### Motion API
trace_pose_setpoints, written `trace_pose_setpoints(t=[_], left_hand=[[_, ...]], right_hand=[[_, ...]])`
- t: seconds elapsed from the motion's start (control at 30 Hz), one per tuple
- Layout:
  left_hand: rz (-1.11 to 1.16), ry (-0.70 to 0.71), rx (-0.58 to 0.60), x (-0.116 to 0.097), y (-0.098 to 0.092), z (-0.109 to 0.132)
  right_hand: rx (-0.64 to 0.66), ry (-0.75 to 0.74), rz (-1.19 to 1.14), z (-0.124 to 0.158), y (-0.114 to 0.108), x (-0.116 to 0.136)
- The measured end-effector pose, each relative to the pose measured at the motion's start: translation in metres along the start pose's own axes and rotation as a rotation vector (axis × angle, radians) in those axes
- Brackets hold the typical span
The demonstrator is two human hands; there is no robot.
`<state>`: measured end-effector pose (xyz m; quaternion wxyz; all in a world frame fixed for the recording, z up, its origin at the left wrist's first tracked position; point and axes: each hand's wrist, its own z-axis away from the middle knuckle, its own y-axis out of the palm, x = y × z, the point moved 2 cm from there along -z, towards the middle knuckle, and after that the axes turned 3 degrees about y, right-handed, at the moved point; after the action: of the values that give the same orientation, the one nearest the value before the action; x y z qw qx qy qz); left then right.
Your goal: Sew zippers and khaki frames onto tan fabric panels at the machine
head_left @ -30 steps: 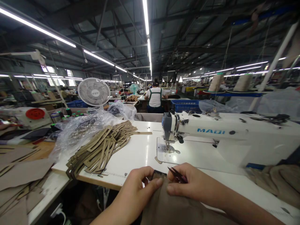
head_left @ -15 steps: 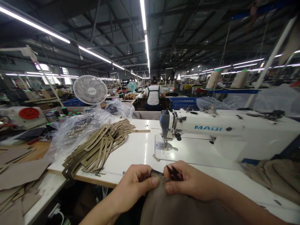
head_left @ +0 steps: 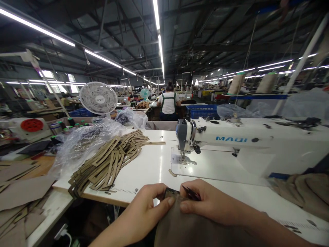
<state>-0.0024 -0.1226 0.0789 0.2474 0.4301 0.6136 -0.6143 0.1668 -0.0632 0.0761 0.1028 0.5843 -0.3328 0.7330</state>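
Observation:
My left hand (head_left: pixel 146 209) pinches the top edge of a brown fabric piece (head_left: pixel 190 230) at the near edge of the white sewing table (head_left: pixel 154 164). A small dark part (head_left: pixel 171 192) sticks up at that edge between my hands. My right hand (head_left: pixel 208 204) pinches the same edge from the right, and small dark thread snips (head_left: pixel 191 193) rest in its fingers. Both hands are closed. Behind them stands the white sewing machine (head_left: pixel 231 144), with its needle head (head_left: pixel 183 137) at the left end.
A fanned pile of tan cut-out pieces (head_left: pixel 110 159) lies left on the table, beside crumpled clear plastic (head_left: pixel 82 140). A white fan (head_left: pixel 98 98) stands behind. Brown fabric (head_left: pixel 300 190) heaps at the right. A person in a white shirt (head_left: pixel 168 103) works farther back.
My hands have stayed on the fabric edge with small shifts of the fingers. The view has drifted slightly.

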Motion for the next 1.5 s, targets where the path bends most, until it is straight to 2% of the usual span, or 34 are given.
trace_pose_setpoints(t=[0.07, 0.1, 0.23, 0.27, 0.3, 0.43, 0.53, 0.73, 1.0, 1.2, 1.33, 1.5], left_hand=[[0.073, -0.005, -0.009, 0.004, 0.001, -0.002], [0.111, -0.012, -0.029, 0.006, 0.001, -0.003], [0.252, -0.077, -0.146, 0.011, 0.004, -0.005], [0.278, -0.095, -0.173, 0.012, 0.005, -0.005], [0.304, -0.11, -0.196, 0.012, 0.007, -0.004], [0.388, -0.135, -0.262, 0.011, 0.014, -0.001], [0.412, -0.153, -0.304, 0.011, 0.017, 0.001], [0.435, -0.162, -0.363, 0.009, 0.02, 0.005], [0.458, -0.153, -0.363, 0.018, 0.025, 0.008], [0.482, -0.143, -0.41, 0.014, 0.028, 0.009], [0.515, -0.15, -0.439, 0.012, 0.029, 0.008], [0.61, -0.175, -0.417, 0.012, 0.037, 0.008]], right_hand=[[-0.067, -0.021, 0.145, -0.001, -0.003, -0.004], [-0.151, -0.044, 0.255, 0.0, -0.005, -0.005], [-0.771, -0.207, 0.811, 0.01, -0.006, 0.0], [-0.874, -0.262, 0.914, 0.013, -0.001, 0.002], [-0.919, -0.314, 0.99, 0.015, 0.006, 0.004], [-0.894, -0.444, 1.098, 0.014, 0.037, 0.003], [-0.979, -0.441, 1.085, 0.008, 0.051, -0.001], [-1.143, -0.408, 1.158, 0.006, 0.056, -0.002], [-1.186, -0.372, 1.192, 0.006, 0.061, -0.007], [-1.204, -0.313, 1.163, 0.003, 0.066, -0.014], [-1.193, -0.316, 1.056, 0.0, 0.066, -0.018], [-1.037, -0.362, 0.615, -0.003, 0.06, -0.021]])
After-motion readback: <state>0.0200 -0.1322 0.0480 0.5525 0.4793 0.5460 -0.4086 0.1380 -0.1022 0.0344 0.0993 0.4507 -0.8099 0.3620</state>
